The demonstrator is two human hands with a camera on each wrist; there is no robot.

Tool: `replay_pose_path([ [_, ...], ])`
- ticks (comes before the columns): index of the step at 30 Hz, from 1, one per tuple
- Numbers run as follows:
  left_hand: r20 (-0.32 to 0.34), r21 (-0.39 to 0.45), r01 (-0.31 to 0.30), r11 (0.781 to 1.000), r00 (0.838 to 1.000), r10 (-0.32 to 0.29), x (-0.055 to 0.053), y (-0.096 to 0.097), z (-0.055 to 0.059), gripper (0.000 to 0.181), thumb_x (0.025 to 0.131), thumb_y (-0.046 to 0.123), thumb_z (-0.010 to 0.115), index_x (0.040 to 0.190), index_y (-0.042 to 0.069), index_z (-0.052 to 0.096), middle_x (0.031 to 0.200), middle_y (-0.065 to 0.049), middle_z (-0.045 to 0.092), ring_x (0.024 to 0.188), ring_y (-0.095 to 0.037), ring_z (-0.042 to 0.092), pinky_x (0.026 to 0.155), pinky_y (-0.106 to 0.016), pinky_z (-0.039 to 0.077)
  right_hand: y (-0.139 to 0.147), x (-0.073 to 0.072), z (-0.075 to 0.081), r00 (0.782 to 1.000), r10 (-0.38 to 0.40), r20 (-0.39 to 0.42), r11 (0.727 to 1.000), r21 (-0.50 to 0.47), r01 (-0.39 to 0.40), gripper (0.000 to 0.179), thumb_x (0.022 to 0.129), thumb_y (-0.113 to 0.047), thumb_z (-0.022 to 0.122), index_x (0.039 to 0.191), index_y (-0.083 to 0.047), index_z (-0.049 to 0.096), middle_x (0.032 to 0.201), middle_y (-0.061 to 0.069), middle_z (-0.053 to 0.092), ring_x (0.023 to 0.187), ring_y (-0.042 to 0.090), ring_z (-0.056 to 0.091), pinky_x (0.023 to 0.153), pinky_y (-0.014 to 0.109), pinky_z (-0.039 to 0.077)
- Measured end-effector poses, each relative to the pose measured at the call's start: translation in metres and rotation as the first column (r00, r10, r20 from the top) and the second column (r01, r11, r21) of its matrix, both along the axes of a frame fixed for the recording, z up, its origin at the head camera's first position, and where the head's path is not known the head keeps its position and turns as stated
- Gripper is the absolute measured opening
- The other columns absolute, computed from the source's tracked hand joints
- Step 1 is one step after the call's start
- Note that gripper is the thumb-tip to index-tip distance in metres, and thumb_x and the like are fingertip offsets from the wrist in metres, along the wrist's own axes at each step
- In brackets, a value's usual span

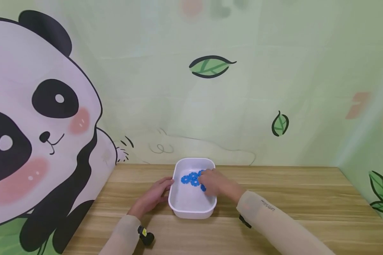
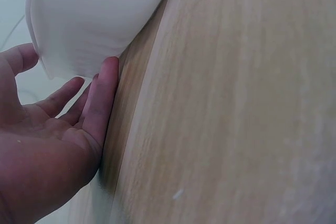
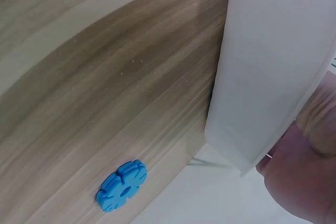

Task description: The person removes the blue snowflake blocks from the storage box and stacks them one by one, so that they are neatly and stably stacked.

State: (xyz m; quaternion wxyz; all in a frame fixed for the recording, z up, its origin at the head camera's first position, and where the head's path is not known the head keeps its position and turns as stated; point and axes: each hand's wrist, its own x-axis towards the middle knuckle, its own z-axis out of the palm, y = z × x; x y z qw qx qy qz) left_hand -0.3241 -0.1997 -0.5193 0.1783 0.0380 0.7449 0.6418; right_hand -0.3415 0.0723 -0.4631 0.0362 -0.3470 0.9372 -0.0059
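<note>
Left hand (image 1: pixel 152 197) looks fine to me: open, fingers loose, thumb just on the rim, so I'd only use light pressure to steady the white tub (image 1: pixel 191 214). The blue discs (image 1: pixel 193 176) overlap in a cluster inside it, so picking by a free edge should beat digging. Right hand (image 1: pixel 213 182) dips in over them, fingers hidden, can't tell what it's got; watch the blue flower piece (image 3: pixel 122 186) outside on the bench (image 3: pixel 131 93).

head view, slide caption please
Left hand touching a white tub, right hand at the blue flower-shaped pieces inside.
</note>
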Motion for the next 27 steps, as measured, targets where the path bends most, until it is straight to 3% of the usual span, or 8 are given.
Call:
replay_pose_path([
  [5,0.001,-0.007,-0.001,1.000,1.000,0.001,0.0007,0.0003,0.0007,0.060,0.111,0.039,0.051,0.158,0.003,0.043,0.157,-0.022,0.050,0.144,-0.039,0.048,0.107,-0.052,0.054,-0.0007,0.0002,-0.0021,1.000,-0.009,0.005,1.000,0.013,0.009,0.009,0.095,-0.015,0.077,0.104,-0.014,0.076,0.104,0.000,0.068,0.097,0.021,0.057,0.101,0.045,0.050],
  [12,-0.002,-0.018,-0.008,1.000,1.000,0.008,0.0021,0.0004,0.0014,0.058,0.112,0.039,0.050,0.158,0.005,0.044,0.157,-0.020,0.050,0.145,-0.039,0.048,0.108,-0.053,0.053,-0.0017,0.0016,-0.0055,0.999,-0.023,-0.047,0.998,0.057,0.026,0.036,0.098,-0.022,0.076,0.131,-0.010,0.073,0.135,0.012,0.065,0.120,0.029,0.058,0.114,0.047,0.047],
  [17,-0.009,-0.022,-0.009,1.000,1.000,0.009,0.0033,0.0013,0.0023,0.059,0.112,0.040,0.050,0.158,0.004,0.044,0.157,-0.020,0.050,0.145,-0.039,0.048,0.109,-0.053,0.053,-0.0012,0.0028,-0.0038,0.998,-0.004,-0.055,0.998,0.065,0.007,0.028,0.097,-0.020,0.077,0.124,-0.012,0.075,0.124,0.008,0.069,0.110,0.024,0.062,0.107,0.046,0.051],
  [27,-0.008,-0.011,-0.010,1.000,1.000,0.010,0.0023,0.0007,0.0026,0.059,0.112,0.039,0.050,0.158,0.003,0.044,0.157,-0.021,0.051,0.145,-0.039,0.048,0.109,-0.053,0.052,0.0033,-0.0021,-0.0010,0.997,0.017,0.077,0.996,-0.089,-0.010,0.018,0.089,-0.020,0.086,0.104,-0.013,0.077,0.099,-0.003,0.069,0.095,0.017,0.059,0.105,0.048,0.045],
])
